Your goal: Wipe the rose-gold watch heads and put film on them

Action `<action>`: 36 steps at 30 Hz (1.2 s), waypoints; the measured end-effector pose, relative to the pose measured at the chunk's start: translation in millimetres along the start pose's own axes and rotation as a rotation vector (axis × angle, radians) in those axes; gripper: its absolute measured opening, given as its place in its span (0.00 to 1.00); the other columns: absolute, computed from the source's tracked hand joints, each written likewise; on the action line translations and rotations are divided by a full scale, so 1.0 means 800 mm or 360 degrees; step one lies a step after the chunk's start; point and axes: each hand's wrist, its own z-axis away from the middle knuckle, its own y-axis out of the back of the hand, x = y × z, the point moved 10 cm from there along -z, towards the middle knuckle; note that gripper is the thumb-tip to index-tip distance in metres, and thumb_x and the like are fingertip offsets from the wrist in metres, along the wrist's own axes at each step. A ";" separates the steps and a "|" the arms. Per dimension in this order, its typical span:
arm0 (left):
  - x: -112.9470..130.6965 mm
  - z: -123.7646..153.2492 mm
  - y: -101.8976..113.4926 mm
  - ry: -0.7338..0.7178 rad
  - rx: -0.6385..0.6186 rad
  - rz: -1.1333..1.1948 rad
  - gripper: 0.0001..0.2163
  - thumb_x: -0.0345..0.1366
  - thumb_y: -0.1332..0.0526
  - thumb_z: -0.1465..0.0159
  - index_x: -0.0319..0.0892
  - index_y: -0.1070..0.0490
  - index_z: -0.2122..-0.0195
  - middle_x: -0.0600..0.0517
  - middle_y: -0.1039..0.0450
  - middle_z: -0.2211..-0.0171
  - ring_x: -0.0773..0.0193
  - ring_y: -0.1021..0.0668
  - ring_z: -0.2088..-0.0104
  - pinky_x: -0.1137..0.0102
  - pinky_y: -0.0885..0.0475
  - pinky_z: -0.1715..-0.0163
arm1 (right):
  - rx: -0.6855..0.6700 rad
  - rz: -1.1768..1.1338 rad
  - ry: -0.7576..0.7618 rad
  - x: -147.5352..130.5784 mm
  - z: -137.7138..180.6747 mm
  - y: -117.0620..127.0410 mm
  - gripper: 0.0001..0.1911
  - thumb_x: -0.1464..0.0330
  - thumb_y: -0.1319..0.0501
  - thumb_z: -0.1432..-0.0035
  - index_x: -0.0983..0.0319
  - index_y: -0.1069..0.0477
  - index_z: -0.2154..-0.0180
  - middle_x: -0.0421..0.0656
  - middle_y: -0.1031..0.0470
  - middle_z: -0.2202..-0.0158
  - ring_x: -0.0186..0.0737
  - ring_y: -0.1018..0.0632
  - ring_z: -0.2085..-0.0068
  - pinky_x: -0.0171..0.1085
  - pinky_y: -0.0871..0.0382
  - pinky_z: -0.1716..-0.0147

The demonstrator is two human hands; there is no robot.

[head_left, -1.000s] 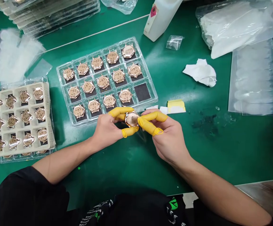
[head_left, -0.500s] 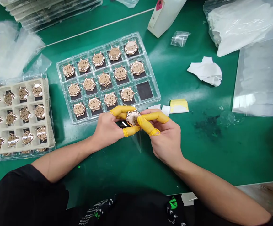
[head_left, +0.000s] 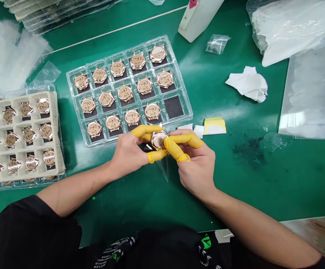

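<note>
Between our hands, above the glossy green tabletop (head_left: 263, 194) and just short of the near edge of the clear plastic tray (head_left: 178, 76), we have a round rose-gold metal watch case (head_left: 159, 141). Our left hand (head_left: 130, 149) pinches its rim between thumb and index finger; our right hand (head_left: 194, 162) pinches it too, the thumb in its yellow rubber finger cot (head_left: 176, 150) covering the case's right part from view. A thin transparent film (head_left: 164, 170) hangs below.

The clear tray bears similar cases, and a flat black square pad (head_left: 173, 107) shows in its near right compartment. Just beyond our right hand lie white paper scraps (head_left: 198, 131) and a yellow-and-white block (head_left: 214, 126), close to the tray's corner. Farther right are a crumpled white sheet (head_left: 248, 85), a small clear plastic bag (head_left: 217, 44) and a flat clear pouch of frosted pieces (head_left: 310, 93), with a large clear bag of white material (head_left: 299, 30) overlapping it.

At our left, a beige moulded tray (head_left: 56, 142) of cases sits on clear trays; behind it are translucent plastic sheets (head_left: 16, 56) and stacked trays (head_left: 47, 15). A white plastic container (head_left: 200, 20) stands past the clear tray.
</note>
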 end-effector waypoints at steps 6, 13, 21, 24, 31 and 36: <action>0.000 0.000 0.000 -0.0031 0.0003 0.0009 0.25 0.39 0.21 0.45 0.43 0.21 0.46 0.51 0.13 0.57 0.60 0.11 0.58 0.69 0.14 0.54 | 0.0054 -0.0083 0.0008 0.001 0.002 0.001 0.06 0.65 0.27 0.39 0.54 0.20 0.61 0.43 0.24 0.56 0.38 0.21 0.59 0.39 0.23 0.63; -0.001 0.001 0.001 -0.0014 0.0017 -0.0017 0.25 0.38 0.22 0.45 0.44 0.21 0.47 0.51 0.13 0.57 0.59 0.11 0.57 0.69 0.14 0.54 | 0.0121 -0.0160 -0.0011 0.003 0.002 0.002 0.05 0.66 0.26 0.40 0.54 0.18 0.62 0.43 0.23 0.57 0.37 0.22 0.60 0.38 0.24 0.65; 0.000 0.001 0.002 -0.0012 0.0026 -0.0005 0.25 0.37 0.22 0.46 0.44 0.21 0.47 0.51 0.13 0.57 0.60 0.11 0.58 0.69 0.15 0.54 | 0.0127 -0.0117 0.0028 0.003 0.003 0.003 0.05 0.65 0.26 0.39 0.55 0.19 0.61 0.43 0.23 0.57 0.37 0.22 0.60 0.38 0.23 0.65; 0.002 0.001 0.002 -0.0032 0.0028 -0.0018 0.24 0.37 0.22 0.46 0.44 0.21 0.47 0.51 0.13 0.57 0.60 0.11 0.58 0.69 0.15 0.54 | 0.0127 -0.0101 0.0052 0.002 0.003 0.004 0.05 0.66 0.26 0.39 0.55 0.18 0.60 0.43 0.23 0.57 0.37 0.22 0.60 0.38 0.23 0.65; 0.002 0.002 0.001 -0.0052 0.0021 0.0015 0.24 0.36 0.22 0.45 0.44 0.21 0.47 0.52 0.13 0.57 0.61 0.11 0.58 0.70 0.15 0.54 | 0.0134 -0.0084 0.0098 -0.001 0.004 0.003 0.04 0.67 0.27 0.39 0.55 0.18 0.60 0.43 0.23 0.57 0.36 0.22 0.60 0.37 0.24 0.66; 0.002 0.001 0.001 -0.0022 0.0017 0.0002 0.24 0.37 0.22 0.45 0.44 0.21 0.47 0.51 0.13 0.58 0.60 0.11 0.58 0.68 0.15 0.54 | 0.0139 -0.0065 0.0089 -0.001 0.005 0.003 0.04 0.67 0.27 0.38 0.54 0.19 0.61 0.43 0.24 0.57 0.37 0.23 0.60 0.37 0.24 0.65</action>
